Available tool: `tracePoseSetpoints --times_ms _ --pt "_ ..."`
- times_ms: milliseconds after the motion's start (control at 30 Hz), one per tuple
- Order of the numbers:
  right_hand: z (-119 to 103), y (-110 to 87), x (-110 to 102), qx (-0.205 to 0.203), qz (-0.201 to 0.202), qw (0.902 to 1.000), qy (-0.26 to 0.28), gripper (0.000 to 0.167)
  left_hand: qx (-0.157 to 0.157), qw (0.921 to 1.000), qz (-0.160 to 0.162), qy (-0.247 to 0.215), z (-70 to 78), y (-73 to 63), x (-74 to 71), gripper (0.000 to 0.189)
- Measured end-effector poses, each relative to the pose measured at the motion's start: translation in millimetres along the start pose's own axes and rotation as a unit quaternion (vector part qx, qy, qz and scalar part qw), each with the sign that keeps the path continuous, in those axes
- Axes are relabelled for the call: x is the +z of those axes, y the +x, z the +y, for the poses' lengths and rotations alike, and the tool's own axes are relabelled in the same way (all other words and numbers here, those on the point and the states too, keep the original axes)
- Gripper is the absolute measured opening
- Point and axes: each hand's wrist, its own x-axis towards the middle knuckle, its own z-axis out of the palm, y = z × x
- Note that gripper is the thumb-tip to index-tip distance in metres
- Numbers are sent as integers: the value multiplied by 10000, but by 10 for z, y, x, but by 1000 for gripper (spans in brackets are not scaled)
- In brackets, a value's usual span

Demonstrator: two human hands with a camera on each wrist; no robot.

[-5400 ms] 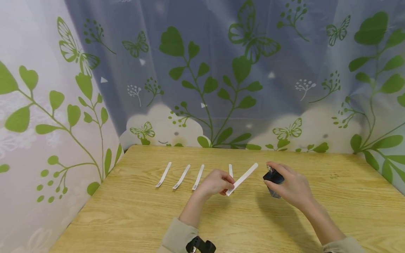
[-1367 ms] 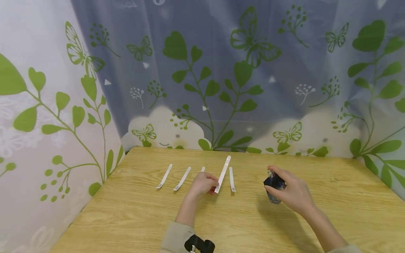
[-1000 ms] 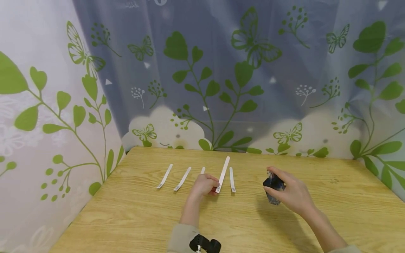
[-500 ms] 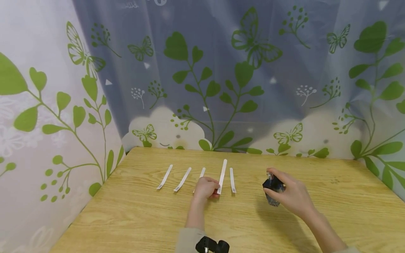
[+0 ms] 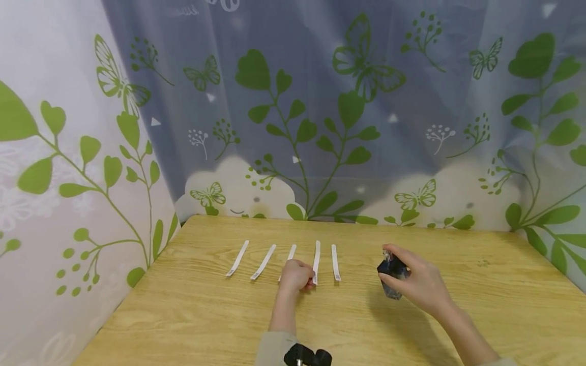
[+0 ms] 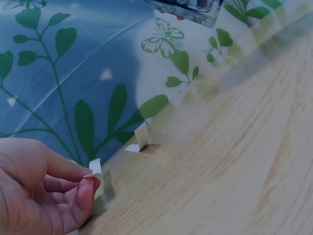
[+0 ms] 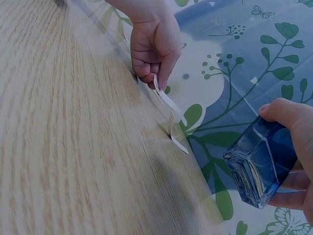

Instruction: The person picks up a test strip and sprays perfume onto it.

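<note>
My left hand (image 5: 296, 275) pinches the near end of a white paper test strip (image 5: 317, 256) between thumb and fingers, low over the wooden table. In the left wrist view the bent end of this strip (image 6: 96, 167) sticks up from the fingertips. A blue glass perfume bottle (image 7: 261, 164) with a spray top is in my right hand (image 5: 423, 282), tilted and above the table, the index finger at its top. Just right of the pinched strip lies another strip (image 5: 336, 262). My left hand partly covers a third strip (image 5: 292, 251).
Two more white strips lie to the left, the outer strip (image 5: 237, 258) and the inner strip (image 5: 263, 262), in one row with the others. Behind the wooden table (image 5: 206, 320) hangs a blue and white curtain (image 5: 297, 101) printed with green leaves and butterflies.
The left hand first held its strip slanting toward the bottle, then carried it left and lowered it into the row between two other strips. The right hand still holds the bottle in nearly the same place.
</note>
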Motion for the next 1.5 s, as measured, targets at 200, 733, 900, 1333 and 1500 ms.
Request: tracePoseSetpoints --times_ms 200,733,900,1333,1500 --pt "3 -6 5 49 -23 10000 -3 58 -94 9999 99 49 -8 10 -28 6" --pt "17 -14 5 105 -72 9999 55 58 -154 9996 164 182 -13 19 -35 4" --pt "23 -16 1 78 -59 10000 13 58 -63 9984 260 489 -21 29 -21 4" --pt "10 -26 6 50 -148 9999 60 58 264 9942 498 911 -30 7 -51 7" --pt "-5 -24 4 94 -221 9997 84 58 307 9957 495 717 -48 14 -98 6"
